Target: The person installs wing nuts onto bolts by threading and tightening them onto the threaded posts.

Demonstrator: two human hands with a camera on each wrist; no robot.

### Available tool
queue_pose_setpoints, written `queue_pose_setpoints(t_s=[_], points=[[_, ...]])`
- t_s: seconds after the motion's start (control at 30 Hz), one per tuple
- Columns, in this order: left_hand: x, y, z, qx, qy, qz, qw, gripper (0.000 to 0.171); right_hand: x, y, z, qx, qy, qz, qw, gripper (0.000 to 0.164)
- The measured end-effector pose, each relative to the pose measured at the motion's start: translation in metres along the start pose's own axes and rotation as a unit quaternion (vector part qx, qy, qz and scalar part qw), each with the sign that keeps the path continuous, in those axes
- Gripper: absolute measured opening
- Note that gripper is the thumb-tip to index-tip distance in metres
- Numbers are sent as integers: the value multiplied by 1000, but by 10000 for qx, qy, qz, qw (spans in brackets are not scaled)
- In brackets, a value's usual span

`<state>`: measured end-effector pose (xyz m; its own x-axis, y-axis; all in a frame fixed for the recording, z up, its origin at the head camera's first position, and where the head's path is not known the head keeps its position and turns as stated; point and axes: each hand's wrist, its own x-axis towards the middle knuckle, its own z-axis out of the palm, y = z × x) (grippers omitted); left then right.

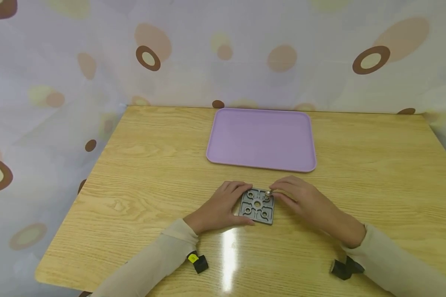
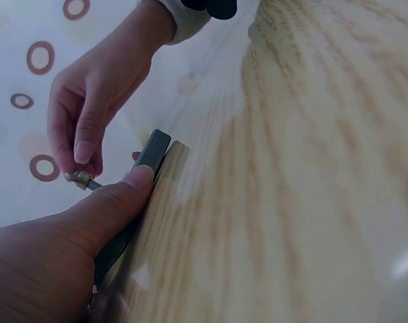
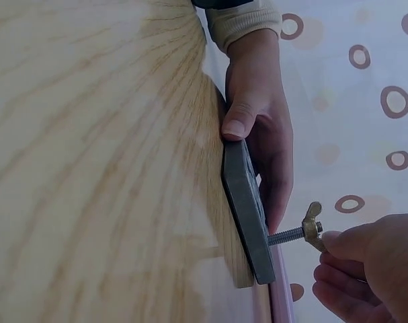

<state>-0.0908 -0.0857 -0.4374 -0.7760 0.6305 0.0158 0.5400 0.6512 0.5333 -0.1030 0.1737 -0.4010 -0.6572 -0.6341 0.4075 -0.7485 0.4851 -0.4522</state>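
A square grey metal plate with raised rings and holes lies on the table in the head view. My left hand grips it from the left, the thumb at the near edge and fingers at the far edge. From the plate's far right hole rises a threaded bolt, seen side-on in the right wrist view. A brass-coloured wing nut sits near the bolt's free end. My right hand pinches one wing of that nut between thumb and fingers. The bolt's lower end is hidden in the plate.
Beyond the plate, a shallow purple tray lies on the wooden table near its back edge. A patterned cloth hangs behind the table. Black wrist devices show at both sleeves.
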Motion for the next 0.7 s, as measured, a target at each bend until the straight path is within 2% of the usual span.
queue_pose_setpoints(t_s=[0.7], points=[[1, -2, 3, 46, 21, 12, 10000, 95, -3, 1, 0, 215, -11, -267, 9994, 23]])
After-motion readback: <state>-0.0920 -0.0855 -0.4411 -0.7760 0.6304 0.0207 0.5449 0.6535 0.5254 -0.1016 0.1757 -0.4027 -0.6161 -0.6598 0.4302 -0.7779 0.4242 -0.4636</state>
